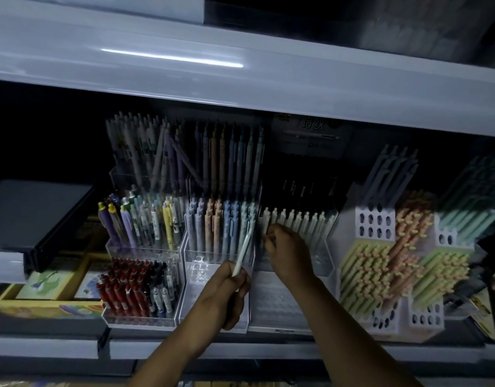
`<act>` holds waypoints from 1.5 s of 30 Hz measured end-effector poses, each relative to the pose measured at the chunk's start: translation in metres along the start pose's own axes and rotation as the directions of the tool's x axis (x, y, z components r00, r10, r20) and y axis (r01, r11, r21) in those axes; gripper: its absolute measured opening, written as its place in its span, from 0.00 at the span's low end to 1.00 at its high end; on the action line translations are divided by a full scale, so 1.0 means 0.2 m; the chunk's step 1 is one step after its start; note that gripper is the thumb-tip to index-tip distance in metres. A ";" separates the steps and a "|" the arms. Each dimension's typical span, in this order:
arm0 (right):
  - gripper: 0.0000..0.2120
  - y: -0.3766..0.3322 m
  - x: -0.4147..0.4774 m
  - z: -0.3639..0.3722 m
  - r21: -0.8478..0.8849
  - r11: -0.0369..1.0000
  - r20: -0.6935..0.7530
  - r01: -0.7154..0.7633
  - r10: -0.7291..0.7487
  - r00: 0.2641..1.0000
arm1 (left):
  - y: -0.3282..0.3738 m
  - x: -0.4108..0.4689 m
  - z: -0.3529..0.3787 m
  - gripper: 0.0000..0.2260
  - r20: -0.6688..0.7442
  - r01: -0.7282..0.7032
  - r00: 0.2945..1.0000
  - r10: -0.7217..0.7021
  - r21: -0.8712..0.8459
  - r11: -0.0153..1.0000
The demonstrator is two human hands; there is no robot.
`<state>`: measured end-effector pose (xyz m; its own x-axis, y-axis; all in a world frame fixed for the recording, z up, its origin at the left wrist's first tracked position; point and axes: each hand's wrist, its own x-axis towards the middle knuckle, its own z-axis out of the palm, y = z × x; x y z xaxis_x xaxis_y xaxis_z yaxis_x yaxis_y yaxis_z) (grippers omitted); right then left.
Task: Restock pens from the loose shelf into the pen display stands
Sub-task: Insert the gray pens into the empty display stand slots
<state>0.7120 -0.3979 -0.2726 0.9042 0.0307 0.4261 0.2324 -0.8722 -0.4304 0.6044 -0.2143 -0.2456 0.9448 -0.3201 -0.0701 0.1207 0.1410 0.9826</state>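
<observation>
My left hand (226,289) grips a pale white-green pen (243,254), its top pointing up toward the pastel pens in the middle clear stand (213,263). My right hand (285,250) reaches into the neighbouring clear stand (321,263), fingers curled and pinching at the left end of a row of cream pens (299,219). Whether it holds one pen is blurred. The front tier of the middle stand shows bare holes.
A clear stand with mixed coloured pens and red pens (134,291) stands at left. Pastel honeycomb racks (380,269) of yellow, orange and green pens fill the right. A white upper shelf edge (240,79) overhangs. Yellow boxes (45,297) and a dark tray sit far left.
</observation>
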 end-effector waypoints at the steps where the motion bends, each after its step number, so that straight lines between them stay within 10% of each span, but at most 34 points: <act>1: 0.08 -0.01 0.00 0.00 -0.020 1.000 -0.007 0.003 -0.003 1.000 | 0.00 0.00 0.00 0.12 -0.017 -0.004 1.000 0.003 -0.017 1.000; 20: 0.09 -0.04 -0.01 0.00 -0.081 0.997 0.010 -0.018 0.019 1.000 | -0.03 0.07 0.00 0.09 -0.217 -0.104 0.972 0.094 -0.032 0.994; 33: 0.04 -0.17 -0.23 -0.18 0.614 0.768 0.212 -0.181 0.060 0.975 | -0.06 0.09 0.00 0.07 -0.195 -0.075 0.978 0.069 -0.021 0.997; 45: 0.08 -0.14 -0.22 -0.21 0.657 0.731 0.159 -0.184 0.104 0.982 | -0.06 0.13 0.02 0.05 -0.190 0.041 0.981 -0.040 0.000 0.999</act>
<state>0.6502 -0.3958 -0.2463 0.9689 0.0177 0.2469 0.2392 -0.3227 -0.9158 0.6260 -0.2280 -0.2578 0.9799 -0.1412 -0.1410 0.1593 0.1279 0.9789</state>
